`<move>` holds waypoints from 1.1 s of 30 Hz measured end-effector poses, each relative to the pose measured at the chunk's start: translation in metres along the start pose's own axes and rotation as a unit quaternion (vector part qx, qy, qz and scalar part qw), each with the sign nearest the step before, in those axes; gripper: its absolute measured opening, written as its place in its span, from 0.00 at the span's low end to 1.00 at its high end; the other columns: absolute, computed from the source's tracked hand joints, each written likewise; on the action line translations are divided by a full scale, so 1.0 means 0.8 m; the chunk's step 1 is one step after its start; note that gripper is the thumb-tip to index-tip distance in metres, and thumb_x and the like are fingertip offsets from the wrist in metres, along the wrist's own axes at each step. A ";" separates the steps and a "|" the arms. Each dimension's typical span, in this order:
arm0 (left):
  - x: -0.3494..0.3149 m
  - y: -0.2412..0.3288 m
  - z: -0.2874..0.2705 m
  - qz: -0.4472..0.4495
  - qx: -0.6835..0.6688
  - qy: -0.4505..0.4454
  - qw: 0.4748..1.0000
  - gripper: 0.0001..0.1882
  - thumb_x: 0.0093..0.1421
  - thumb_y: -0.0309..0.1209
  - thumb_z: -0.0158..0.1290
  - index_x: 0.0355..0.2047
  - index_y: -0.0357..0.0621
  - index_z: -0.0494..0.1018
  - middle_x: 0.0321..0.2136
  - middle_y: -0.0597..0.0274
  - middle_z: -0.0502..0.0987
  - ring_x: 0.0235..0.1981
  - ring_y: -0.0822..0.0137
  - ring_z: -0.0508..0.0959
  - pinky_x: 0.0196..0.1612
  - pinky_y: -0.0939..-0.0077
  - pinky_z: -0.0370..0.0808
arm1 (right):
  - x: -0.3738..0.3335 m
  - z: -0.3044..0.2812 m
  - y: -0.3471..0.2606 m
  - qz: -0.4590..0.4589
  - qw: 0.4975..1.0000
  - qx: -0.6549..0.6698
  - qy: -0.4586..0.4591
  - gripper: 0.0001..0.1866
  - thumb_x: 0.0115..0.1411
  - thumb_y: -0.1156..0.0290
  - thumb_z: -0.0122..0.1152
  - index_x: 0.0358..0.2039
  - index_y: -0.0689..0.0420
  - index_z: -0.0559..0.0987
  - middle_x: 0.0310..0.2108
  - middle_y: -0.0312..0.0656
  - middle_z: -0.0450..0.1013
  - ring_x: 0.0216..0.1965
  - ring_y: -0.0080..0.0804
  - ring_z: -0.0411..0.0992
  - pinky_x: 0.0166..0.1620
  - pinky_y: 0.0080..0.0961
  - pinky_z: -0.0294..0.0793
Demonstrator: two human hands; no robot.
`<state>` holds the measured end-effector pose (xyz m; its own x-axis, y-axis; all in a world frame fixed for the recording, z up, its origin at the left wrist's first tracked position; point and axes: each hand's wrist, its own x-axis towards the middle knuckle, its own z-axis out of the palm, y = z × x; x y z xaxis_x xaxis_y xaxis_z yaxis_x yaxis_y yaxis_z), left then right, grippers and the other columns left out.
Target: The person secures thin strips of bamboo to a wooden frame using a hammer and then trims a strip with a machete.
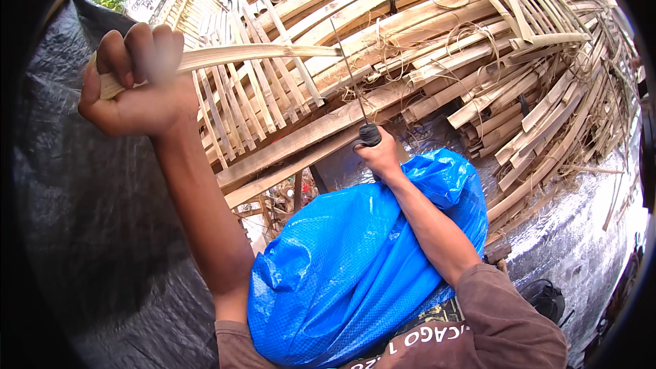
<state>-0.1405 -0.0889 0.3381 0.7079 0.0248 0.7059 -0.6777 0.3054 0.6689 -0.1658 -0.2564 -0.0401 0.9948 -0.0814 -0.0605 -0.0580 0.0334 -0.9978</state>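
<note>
Knife standing at bamboo strip's end
Left hand is clenching the strip; right hand is gripping the black handle.

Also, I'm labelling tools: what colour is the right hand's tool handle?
The handle is black, clearest in the head view.

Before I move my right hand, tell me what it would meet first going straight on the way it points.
Probably the long plank just past the right hand, behind the knife in this view; depth is unclear, so the hand may clear it.
</note>
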 end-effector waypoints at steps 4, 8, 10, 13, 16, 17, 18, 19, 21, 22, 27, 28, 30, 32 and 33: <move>-0.001 -0.002 0.004 0.013 0.018 0.014 1.000 0.21 0.52 0.48 0.43 0.14 0.55 0.47 0.11 0.69 0.46 0.16 0.74 0.43 0.22 0.73 0.40 | -0.009 -0.003 -0.019 -0.010 0.999 -0.030 0.012 0.18 0.42 0.70 0.70 0.34 0.61 0.75 0.25 0.43 0.76 0.27 0.31 0.74 0.34 0.30 0.74; 0.000 -0.004 0.013 0.007 0.007 0.008 1.000 0.21 0.52 0.48 0.43 0.14 0.55 0.47 0.11 0.69 0.46 0.16 0.74 0.44 0.22 0.73 0.40 | -0.015 -0.003 -0.026 -0.077 0.997 -0.024 -0.023 0.16 0.42 0.74 0.69 0.33 0.60 0.75 0.24 0.39 0.75 0.26 0.26 0.72 0.33 0.27 0.73; -0.003 -0.006 0.020 0.015 0.010 0.037 0.999 0.21 0.53 0.48 0.43 0.14 0.55 0.47 0.11 0.69 0.46 0.17 0.74 0.44 0.22 0.73 0.41 | -0.014 0.000 -0.015 -0.065 0.998 -0.017 -0.022 0.14 0.43 0.76 0.68 0.31 0.60 0.75 0.22 0.36 0.73 0.25 0.23 0.70 0.32 0.25 0.72; 0.001 -0.003 0.007 0.001 0.003 0.017 1.000 0.21 0.53 0.48 0.43 0.15 0.55 0.47 0.11 0.69 0.46 0.17 0.74 0.44 0.22 0.73 0.41 | -0.002 -0.004 0.002 0.053 0.997 -0.042 0.020 0.14 0.42 0.76 0.67 0.31 0.60 0.75 0.22 0.36 0.73 0.25 0.22 0.70 0.32 0.25 0.73; 0.002 -0.001 0.005 0.004 -0.003 -0.002 1.000 0.21 0.53 0.48 0.43 0.15 0.55 0.47 0.12 0.69 0.46 0.17 0.74 0.44 0.22 0.73 0.41 | -0.006 -0.005 -0.008 0.019 0.999 -0.042 0.024 0.17 0.42 0.71 0.68 0.35 0.60 0.76 0.25 0.42 0.76 0.27 0.29 0.73 0.33 0.29 0.74; 0.001 -0.002 0.005 0.005 0.000 -0.011 1.000 0.20 0.52 0.47 0.43 0.14 0.54 0.48 0.12 0.70 0.47 0.16 0.74 0.45 0.22 0.73 0.43 | -0.008 -0.005 -0.012 0.009 0.999 -0.033 0.021 0.19 0.42 0.70 0.68 0.36 0.60 0.76 0.26 0.45 0.77 0.27 0.32 0.75 0.34 0.32 0.74; 0.001 -0.001 0.007 0.005 0.004 -0.019 1.000 0.20 0.52 0.46 0.44 0.14 0.54 0.48 0.12 0.71 0.48 0.15 0.75 0.46 0.22 0.74 0.44 | -0.008 -0.005 -0.016 -0.016 0.999 -0.032 0.007 0.19 0.42 0.70 0.68 0.36 0.60 0.76 0.26 0.45 0.77 0.27 0.32 0.75 0.34 0.32 0.74; 0.000 0.000 0.008 0.005 0.008 -0.027 1.000 0.19 0.51 0.44 0.44 0.14 0.54 0.49 0.12 0.71 0.49 0.15 0.75 0.47 0.22 0.74 0.46 | -0.010 -0.007 -0.020 -0.041 0.999 -0.029 -0.008 0.19 0.42 0.70 0.68 0.36 0.60 0.76 0.26 0.46 0.77 0.27 0.32 0.74 0.34 0.31 0.74; -0.001 -0.004 0.016 0.002 0.000 -0.005 1.000 0.21 0.52 0.48 0.44 0.14 0.54 0.48 0.12 0.70 0.47 0.16 0.74 0.45 0.22 0.73 0.42 | -0.014 -0.006 -0.018 -0.055 0.998 -0.022 -0.023 0.17 0.42 0.72 0.67 0.35 0.59 0.76 0.25 0.42 0.75 0.27 0.28 0.73 0.34 0.29 0.73; -0.002 -0.007 0.017 0.001 -0.003 0.007 1.000 0.22 0.53 0.50 0.43 0.15 0.54 0.47 0.12 0.69 0.46 0.17 0.74 0.44 0.22 0.72 0.41 | -0.012 -0.006 -0.014 -0.047 0.998 -0.018 -0.026 0.15 0.43 0.74 0.66 0.34 0.59 0.76 0.24 0.39 0.74 0.27 0.25 0.71 0.33 0.27 0.73; 0.001 -0.001 -0.003 -0.001 0.009 0.035 0.999 0.23 0.53 0.52 0.43 0.15 0.54 0.47 0.11 0.69 0.46 0.17 0.73 0.44 0.23 0.72 0.41 | -0.006 -0.004 -0.015 -0.020 1.000 -0.017 0.003 0.16 0.41 0.70 0.67 0.32 0.60 0.76 0.25 0.44 0.75 0.26 0.32 0.73 0.34 0.31 0.74; 0.002 0.000 -0.005 0.006 0.023 0.049 0.999 0.23 0.53 0.52 0.43 0.15 0.55 0.47 0.11 0.69 0.46 0.17 0.73 0.44 0.23 0.72 0.41 | -0.005 -0.004 -0.015 -0.019 1.000 -0.022 0.002 0.17 0.41 0.69 0.68 0.33 0.60 0.76 0.25 0.44 0.75 0.26 0.33 0.73 0.35 0.32 0.74; 0.001 0.000 -0.014 0.001 0.018 0.039 0.999 0.23 0.52 0.53 0.43 0.15 0.55 0.47 0.12 0.70 0.46 0.17 0.73 0.44 0.23 0.72 0.41 | -0.005 -0.006 -0.020 -0.007 0.999 -0.051 0.005 0.18 0.41 0.69 0.69 0.33 0.59 0.75 0.25 0.45 0.76 0.27 0.34 0.74 0.35 0.32 0.75; 0.000 -0.001 -0.013 -0.001 0.010 0.036 0.999 0.23 0.52 0.53 0.43 0.15 0.55 0.47 0.11 0.70 0.46 0.17 0.73 0.43 0.23 0.72 0.41 | -0.009 -0.007 -0.026 -0.017 0.998 -0.059 0.003 0.18 0.42 0.69 0.70 0.33 0.59 0.75 0.25 0.46 0.76 0.27 0.35 0.75 0.36 0.32 0.75; -0.002 -0.002 -0.010 0.000 0.006 0.038 0.999 0.23 0.52 0.53 0.43 0.15 0.55 0.47 0.11 0.70 0.45 0.16 0.73 0.43 0.23 0.72 0.41 | -0.013 -0.007 -0.029 -0.033 0.998 -0.054 0.001 0.18 0.42 0.69 0.70 0.33 0.59 0.75 0.25 0.47 0.76 0.28 0.35 0.75 0.36 0.32 0.75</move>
<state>-0.1391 -0.0819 0.3344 0.7210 0.0963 0.6862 -0.6791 0.2946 0.6723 -0.1754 -0.2619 -0.0167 0.9967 -0.0810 0.0053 -0.0012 -0.0798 -0.9968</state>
